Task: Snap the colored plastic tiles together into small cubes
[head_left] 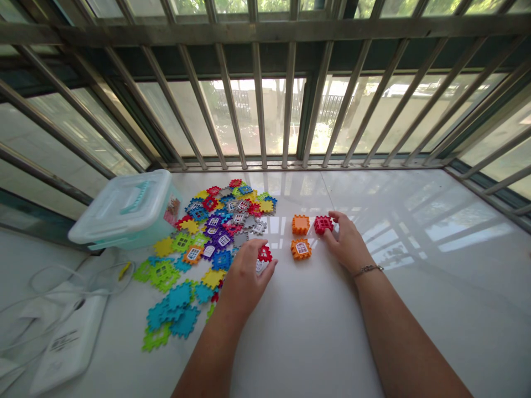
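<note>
My left hand is at the right edge of a heap of coloured interlocking plastic tiles. Its thumb and forefinger curve around a red tile with window cut-outs; a whitish window piece shows just below, partly hidden by the hand. Further right, my right hand grips a small red stack of tiles on the white surface, thumb in front and fingers behind. Beside that stack stand an orange tile stack and, nearer me, a second orange stack topped with a white window.
A translucent storage box with a closed lid and teal handle stands at the left. White cables and a white power strip lie at the lower left. Metal railing bars and windows border the back and sides of the glossy white surface.
</note>
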Demonstrator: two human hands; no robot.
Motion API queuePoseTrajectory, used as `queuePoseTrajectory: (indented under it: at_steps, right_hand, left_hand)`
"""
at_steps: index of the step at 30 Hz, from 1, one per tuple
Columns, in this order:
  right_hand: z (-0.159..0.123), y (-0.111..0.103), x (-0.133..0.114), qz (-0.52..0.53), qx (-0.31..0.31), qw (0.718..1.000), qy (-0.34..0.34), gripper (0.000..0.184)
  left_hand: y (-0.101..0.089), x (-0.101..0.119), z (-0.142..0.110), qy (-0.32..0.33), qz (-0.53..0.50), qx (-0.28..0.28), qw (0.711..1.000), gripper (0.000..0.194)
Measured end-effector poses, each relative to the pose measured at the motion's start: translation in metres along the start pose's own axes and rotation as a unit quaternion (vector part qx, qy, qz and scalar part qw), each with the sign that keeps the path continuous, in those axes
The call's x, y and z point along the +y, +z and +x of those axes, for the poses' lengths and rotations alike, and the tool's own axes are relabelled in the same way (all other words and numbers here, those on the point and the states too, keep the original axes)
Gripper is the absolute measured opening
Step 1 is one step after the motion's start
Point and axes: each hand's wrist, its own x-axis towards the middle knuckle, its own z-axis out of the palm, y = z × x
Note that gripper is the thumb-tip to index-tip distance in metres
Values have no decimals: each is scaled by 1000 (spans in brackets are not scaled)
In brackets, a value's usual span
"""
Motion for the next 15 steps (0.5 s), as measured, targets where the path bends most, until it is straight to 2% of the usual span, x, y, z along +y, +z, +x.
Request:
queuePoseTrajectory:
  at_steps: [10,12,15]
  right_hand:
    - [1,-1,-1,-5,5,1000,-2,54]
    - [2,-4,-4,-10,21,999,-28,52]
    - [3,-12,-19,-9,69,995,-72,44]
  left_hand:
    - [0,-1,0,3,-14,11,1000,43]
    - [-1,0,0,-18,-33,18,999,44]
    - [-4,5,-1,-94,-113,23,989,50]
